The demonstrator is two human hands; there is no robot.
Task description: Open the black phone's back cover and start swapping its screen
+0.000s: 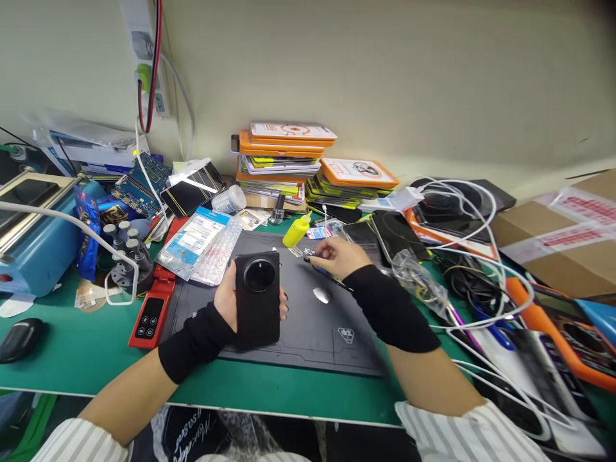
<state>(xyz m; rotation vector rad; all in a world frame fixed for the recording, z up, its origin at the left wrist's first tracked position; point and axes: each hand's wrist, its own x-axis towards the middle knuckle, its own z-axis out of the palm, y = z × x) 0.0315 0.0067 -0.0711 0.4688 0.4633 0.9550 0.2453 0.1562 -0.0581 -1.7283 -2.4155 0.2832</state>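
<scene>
A black smartphone (258, 314) with a large round camera ring is upright in my left hand (226, 296), its back facing me. My left fingers wrap around both its sides. Over the mat, my right hand (342, 258) has its thumb and fingers drawn together. A thin dark stick-like item (337, 280) shows beneath it; whether the fingers grip it is unclear. Just below that lies a small shiny metal piece (321, 295) on the dark grey work mat (308, 346). Close to the right fingertips stands a yellow squeeze bottle (296, 231).
Stacked orange boxes (289, 147) stand against the wall. Left are a red device (151, 317), a bubble-wrap packet (216, 250) and a blue machine (43, 237). On the right lie dark phones (397, 234), tangled white cables (493, 224) and a cardboard box (558, 231).
</scene>
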